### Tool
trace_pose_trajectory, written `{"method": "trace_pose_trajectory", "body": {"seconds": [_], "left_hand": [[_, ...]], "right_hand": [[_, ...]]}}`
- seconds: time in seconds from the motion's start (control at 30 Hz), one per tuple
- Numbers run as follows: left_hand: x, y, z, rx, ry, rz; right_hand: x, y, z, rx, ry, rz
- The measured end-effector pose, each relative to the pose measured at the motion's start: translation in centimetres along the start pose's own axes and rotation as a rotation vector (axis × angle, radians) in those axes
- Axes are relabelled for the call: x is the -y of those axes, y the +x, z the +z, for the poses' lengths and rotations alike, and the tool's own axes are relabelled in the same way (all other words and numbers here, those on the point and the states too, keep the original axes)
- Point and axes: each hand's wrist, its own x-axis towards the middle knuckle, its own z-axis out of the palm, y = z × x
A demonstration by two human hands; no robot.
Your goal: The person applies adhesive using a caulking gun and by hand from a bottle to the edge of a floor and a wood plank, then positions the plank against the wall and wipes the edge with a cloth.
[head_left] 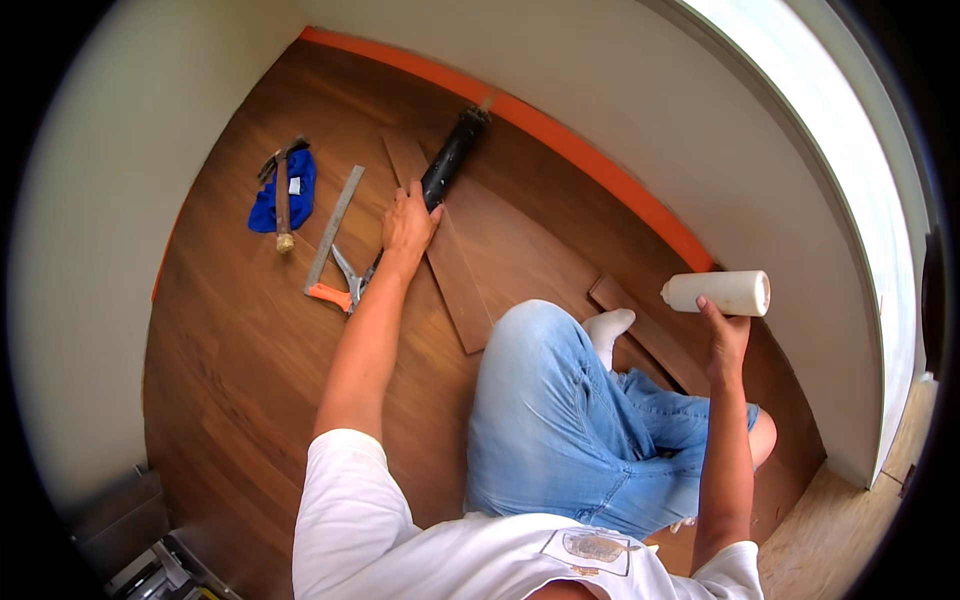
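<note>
One hammer [282, 203] on blue cloth [302, 203] — ruler [335, 228] near left hand [408, 226].

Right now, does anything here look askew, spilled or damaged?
No spill shows. The narrow brown plank beside the socked foot looks loose, its edge raised above the floor. The black tube at the left hand carries pale smudges.

Bottle [722, 293]: smooth plastic, slight sheen. Tube [452, 158]: glossy, scuffed. Ruler [337, 222]: metal. Floor [230, 370]: wood-look, satin. Rag [304, 172]: matt cloth.

Blk tube [452, 160] btm hidden behind L hand [408, 228]
</note>
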Motion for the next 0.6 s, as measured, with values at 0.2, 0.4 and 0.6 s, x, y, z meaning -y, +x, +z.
{"method": "trace_pose_trajectory", "body": {"seconds": [0.2, 0.4, 0.6], "left_hand": [[2.8, 1.3, -3.7, -0.108, 0.028, -0.005], [6.1, 2.9, -9.8, -0.182, 0.122, -0.083], [8.0, 2.2, -10.6, -0.198, 0.017, -0.18]], "right_hand": [[-0.1, -0.9, 2.4, -0.014, -0.05, -0.05], [-1.4, -1.9, 3.9, -0.032, -0.007, -0.04], [-1.1, -2.8, 5.3, -0.027, 0.074, -0.063]]}}
